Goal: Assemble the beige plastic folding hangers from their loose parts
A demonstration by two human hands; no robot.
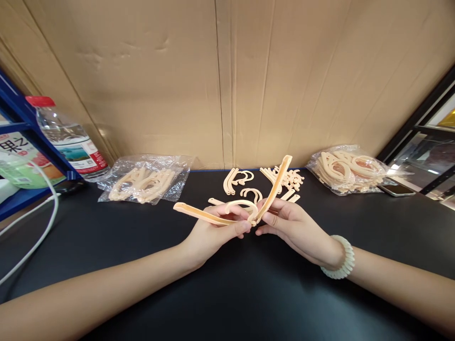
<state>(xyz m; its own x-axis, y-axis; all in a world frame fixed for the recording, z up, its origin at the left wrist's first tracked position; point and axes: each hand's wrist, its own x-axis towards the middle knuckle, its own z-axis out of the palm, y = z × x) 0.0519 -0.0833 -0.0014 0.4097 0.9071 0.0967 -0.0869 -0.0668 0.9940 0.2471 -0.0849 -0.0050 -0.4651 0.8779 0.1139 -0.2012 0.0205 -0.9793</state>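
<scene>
Above the black table, both hands grip a peach-coloured plastic folding hanger [245, 204] made of a curved hook and two arms. My left hand [216, 234] pinches the left arm [202, 215] and the base of the hook, close to the joint. The right arm [275, 189] of the hanger points steeply up and away, with the fingers of my right hand [293, 227] closed round its lower end. Behind the hands lie loose hooks [247, 177], curved hanger arms [230, 182] and a heap of small peach parts [293, 179]. My fingers partly cover the joint.
A clear bag of hanger parts [142, 184] lies at the back left, another bag [350, 168] at the back right beside a phone [396, 188]. A red-capped bottle [76, 142] and a white cable [50, 227] are on the left. A cardboard wall [159, 85] closes the back.
</scene>
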